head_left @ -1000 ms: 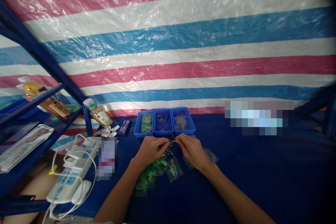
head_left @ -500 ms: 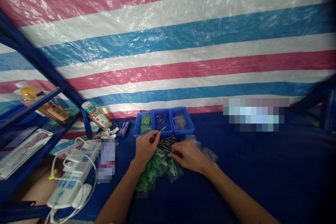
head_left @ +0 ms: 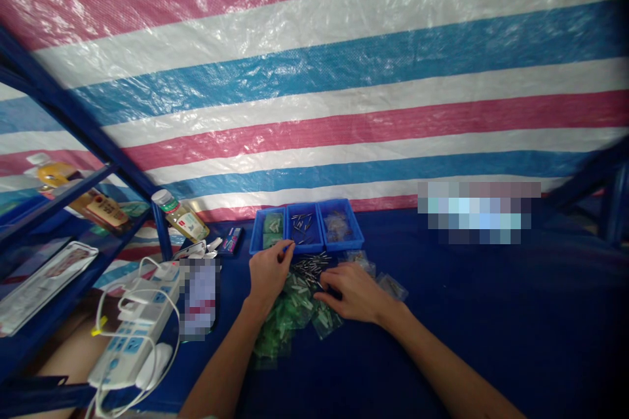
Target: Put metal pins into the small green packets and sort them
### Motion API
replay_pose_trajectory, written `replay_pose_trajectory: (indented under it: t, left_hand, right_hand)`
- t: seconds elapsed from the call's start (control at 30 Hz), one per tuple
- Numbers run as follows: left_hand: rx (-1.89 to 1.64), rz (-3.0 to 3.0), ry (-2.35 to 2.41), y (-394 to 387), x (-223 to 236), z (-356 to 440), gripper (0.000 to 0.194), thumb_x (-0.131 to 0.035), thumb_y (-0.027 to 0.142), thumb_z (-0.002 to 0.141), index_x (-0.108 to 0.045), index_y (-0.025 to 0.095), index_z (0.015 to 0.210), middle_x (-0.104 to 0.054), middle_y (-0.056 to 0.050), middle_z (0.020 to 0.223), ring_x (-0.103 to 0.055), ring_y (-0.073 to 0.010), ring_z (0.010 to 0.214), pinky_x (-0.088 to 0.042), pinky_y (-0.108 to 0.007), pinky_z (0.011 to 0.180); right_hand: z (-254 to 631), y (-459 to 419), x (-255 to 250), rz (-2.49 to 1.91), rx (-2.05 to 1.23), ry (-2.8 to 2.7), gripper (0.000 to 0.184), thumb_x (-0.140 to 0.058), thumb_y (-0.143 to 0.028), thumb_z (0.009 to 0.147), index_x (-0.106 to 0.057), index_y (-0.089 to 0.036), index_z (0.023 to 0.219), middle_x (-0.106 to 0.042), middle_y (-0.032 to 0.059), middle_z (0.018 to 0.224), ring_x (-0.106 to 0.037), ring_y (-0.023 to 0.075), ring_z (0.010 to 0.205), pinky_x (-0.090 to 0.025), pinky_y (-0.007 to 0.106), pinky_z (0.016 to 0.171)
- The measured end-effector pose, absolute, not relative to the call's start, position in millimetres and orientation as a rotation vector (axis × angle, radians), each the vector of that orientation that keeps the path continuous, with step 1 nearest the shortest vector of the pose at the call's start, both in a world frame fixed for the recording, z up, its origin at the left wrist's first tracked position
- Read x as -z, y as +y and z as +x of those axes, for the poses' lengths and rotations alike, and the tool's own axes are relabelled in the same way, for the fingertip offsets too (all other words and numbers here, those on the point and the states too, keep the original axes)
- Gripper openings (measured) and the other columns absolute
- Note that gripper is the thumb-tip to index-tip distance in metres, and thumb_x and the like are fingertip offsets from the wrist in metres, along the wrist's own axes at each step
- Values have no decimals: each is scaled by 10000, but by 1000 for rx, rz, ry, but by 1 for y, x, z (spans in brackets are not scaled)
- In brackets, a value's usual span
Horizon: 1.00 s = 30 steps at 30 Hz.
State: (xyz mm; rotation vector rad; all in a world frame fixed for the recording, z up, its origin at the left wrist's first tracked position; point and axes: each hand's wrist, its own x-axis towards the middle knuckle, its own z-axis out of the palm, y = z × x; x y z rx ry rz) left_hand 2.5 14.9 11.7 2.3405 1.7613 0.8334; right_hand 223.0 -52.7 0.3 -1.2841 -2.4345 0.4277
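1. Metal pins (head_left: 308,266) lie in a loose heap, pointing every way, at 1 o'clock from my left hand (head_left: 269,268).
2. Its fingers pinch closed near the middle blue tray (head_left: 303,204); I cannot tell whether they grip a pin.
3. My right hand (head_left: 352,292) lies open, closer, its fingertips touching the heap at 10 o'clock.

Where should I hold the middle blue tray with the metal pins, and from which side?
Hold the middle blue tray by its near and far rims, coming from above. The left tray and right tray sit close against it, blocking its sides. The pile of pins lies just in front, so lift gently.
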Motion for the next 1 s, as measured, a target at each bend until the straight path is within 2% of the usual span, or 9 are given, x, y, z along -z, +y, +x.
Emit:
replay_pose_trajectory:
  t: [0.27,0.5,0.57,0.63,0.73,1.0]
  left_hand:
    - [-746,2324,1770,14,-12,2,219,-613,393,985,-794,313,1079,-748,17,711,-678,-146,650,-378,-233,612]
    - [-650,2350,1769,16,-9,2,261,-562,413,1012,-777,326,1132,-791,-8,841,-713,-168,735,-403,-242,646]
    - [-629,2358,1780,16,-8,3,270,-554,410,1016,-764,326,1163,-789,-10,833,-710,-171,727,-403,-245,647]
    - [-615,2359,1784,16,-8,3,286,-550,409,1018,-744,323,1209,-776,-8,790,-696,-166,694,-395,-245,638]
    - [-626,2362,1761,16,-8,3,301,-551,400,1017,-725,307,1245,-750,0,739,-674,-151,651,-385,-246,630]
    - [-715,2410,1635,14,-7,3,279,-554,377,1015,-729,289,1213,-694,21,665,-638,-142,591,-370,-245,607]
  right_hand:
    - [222,-53,2,-1291,-412,-2450,311,-571,-421,1009,-633,-191,810,-701,34,775,-614,176,709,-272,305,667]
    - [224,-53,0,-1310,-433,-2454,326,-608,-458,985,-653,-196,796,-714,24,762,-630,178,711,-277,304,663]
    - [225,-53,0,-1326,-488,-2472,398,-665,-558,929,-666,-198,762,-712,22,732,-640,189,712,-276,300,653]
    - [227,-52,-1,-1328,-575,-2505,490,-733,-687,812,-691,-202,756,-716,21,721,-651,204,714,-273,293,636]
    - [227,-51,-4,-1327,-670,-2533,587,-795,-770,660,-735,-215,842,-733,22,760,-660,217,720,-263,280,611]
    - [226,-53,-4,-1337,-678,-2528,571,-843,-686,680,-756,-245,1033,-735,28,796,-673,236,751,-286,272,622]
